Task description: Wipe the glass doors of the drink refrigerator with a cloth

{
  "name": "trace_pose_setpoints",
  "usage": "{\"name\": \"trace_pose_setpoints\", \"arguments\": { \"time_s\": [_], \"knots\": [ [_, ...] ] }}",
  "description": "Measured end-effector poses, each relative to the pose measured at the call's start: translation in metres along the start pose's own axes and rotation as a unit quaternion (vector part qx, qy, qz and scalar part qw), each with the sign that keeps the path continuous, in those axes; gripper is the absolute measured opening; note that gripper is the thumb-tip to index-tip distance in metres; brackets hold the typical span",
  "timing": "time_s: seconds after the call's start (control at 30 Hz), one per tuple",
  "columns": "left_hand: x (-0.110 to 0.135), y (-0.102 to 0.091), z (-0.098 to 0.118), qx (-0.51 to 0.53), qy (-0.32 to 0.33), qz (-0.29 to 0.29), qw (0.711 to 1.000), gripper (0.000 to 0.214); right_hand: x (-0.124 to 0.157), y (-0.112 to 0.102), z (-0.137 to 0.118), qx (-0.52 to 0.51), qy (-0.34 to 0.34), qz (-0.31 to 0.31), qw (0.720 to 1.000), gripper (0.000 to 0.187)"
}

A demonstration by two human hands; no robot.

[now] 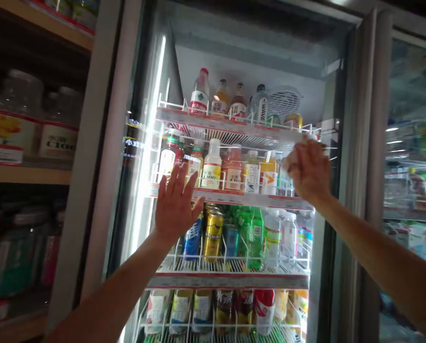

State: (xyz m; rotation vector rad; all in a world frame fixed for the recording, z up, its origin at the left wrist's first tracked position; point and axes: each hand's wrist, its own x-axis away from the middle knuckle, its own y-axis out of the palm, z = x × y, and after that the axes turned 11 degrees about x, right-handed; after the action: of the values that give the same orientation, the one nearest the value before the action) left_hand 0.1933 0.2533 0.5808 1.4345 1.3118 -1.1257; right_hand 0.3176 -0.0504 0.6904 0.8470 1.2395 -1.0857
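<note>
I face an open drinks fridge with several white wire shelves. My left hand [175, 202] is raised in front of the second shelf [234, 196], fingers stretched and apart, holding nothing, close to a row of juice bottles [213, 164]. My right hand [307, 169] is closed round a pale, cloth-like thing at the right end of the top shelf's front rail [230, 126]. What it holds is blurred. Gold and blue cans [213, 233] stand just below my left hand.
The fridge's glass door [137, 157] stands open on the left, reflecting light. Wooden shelves [27, 174] with large jars lie further left. A second closed glass door [412, 166] is at the right. Lower shelves hold green bottles [255, 233] and cartons.
</note>
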Motion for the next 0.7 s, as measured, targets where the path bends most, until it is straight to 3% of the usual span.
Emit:
{"name": "trace_pose_setpoints", "arguments": {
  "time_s": [0.07, 0.1, 0.13, 0.2, 0.27, 0.3, 0.33, 0.4, 0.47, 0.53, 0.6, 0.67, 0.7],
  "knots": [
    [0.001, 0.001, 0.0, -0.001, 0.003, 0.003, 1.0, 0.063, -0.01, 0.004, 0.005, 0.001, 0.162, 0.03, 0.986, 0.061],
    [0.001, 0.001, 0.0, 0.0, 0.003, 0.003, 1.0, 0.063, -0.012, 0.004, -0.001, -0.002, 0.185, 0.042, 0.982, 0.061],
    [0.002, 0.0, 0.0, 0.0, 0.003, 0.003, 1.0, 0.063, -0.009, 0.004, -0.011, -0.009, 0.157, 0.052, 0.986, 0.06],
    [0.002, 0.0, -0.001, -0.001, 0.003, 0.006, 1.0, 0.064, 0.006, 0.0, -0.038, -0.024, -0.015, 0.054, 0.998, 0.057],
    [0.002, 0.0, -0.002, -0.002, 0.007, 0.012, 1.0, 0.065, 0.024, -0.002, -0.056, -0.027, -0.201, 0.03, 0.979, 0.054],
    [0.002, 0.0, -0.002, -0.002, 0.009, 0.017, 1.0, 0.065, 0.029, -0.001, -0.055, -0.022, -0.231, 0.027, 0.972, 0.053],
    [0.002, 0.0, -0.002, -0.002, 0.011, 0.021, 1.0, 0.066, 0.031, 0.001, -0.048, -0.015, -0.208, 0.036, 0.977, 0.053],
    [0.002, 0.001, -0.002, -0.001, 0.013, 0.024, 1.0, 0.066, 0.019, 0.008, -0.019, -0.003, -0.04, 0.091, 0.995, 0.053],
    [0.002, 0.002, -0.001, 0.0, 0.011, 0.027, 1.0, 0.065, -0.004, 0.015, 0.003, -0.001, 0.116, 0.142, 0.983, 0.055],
    [0.002, 0.001, -0.001, 0.001, 0.01, 0.031, 0.999, 0.064, -0.022, 0.018, -0.003, -0.003, 0.147, 0.155, 0.977, 0.056],
    [0.002, 0.001, -0.001, -0.003, 0.016, 0.031, 0.999, 0.063, -0.021, 0.015, -0.038, -0.008, 0.07, 0.129, 0.989, 0.054],
    [0.002, 0.0, -0.002, -0.009, 0.021, 0.028, 0.999, 0.062, -0.005, 0.007, -0.08, -0.021, -0.109, 0.085, 0.99, 0.053],
    [0.002, 0.0, -0.001, -0.013, 0.02, 0.025, 0.999, 0.061, 0.004, 0.003, -0.095, -0.03, -0.22, 0.064, 0.973, 0.053]
  ]
}}
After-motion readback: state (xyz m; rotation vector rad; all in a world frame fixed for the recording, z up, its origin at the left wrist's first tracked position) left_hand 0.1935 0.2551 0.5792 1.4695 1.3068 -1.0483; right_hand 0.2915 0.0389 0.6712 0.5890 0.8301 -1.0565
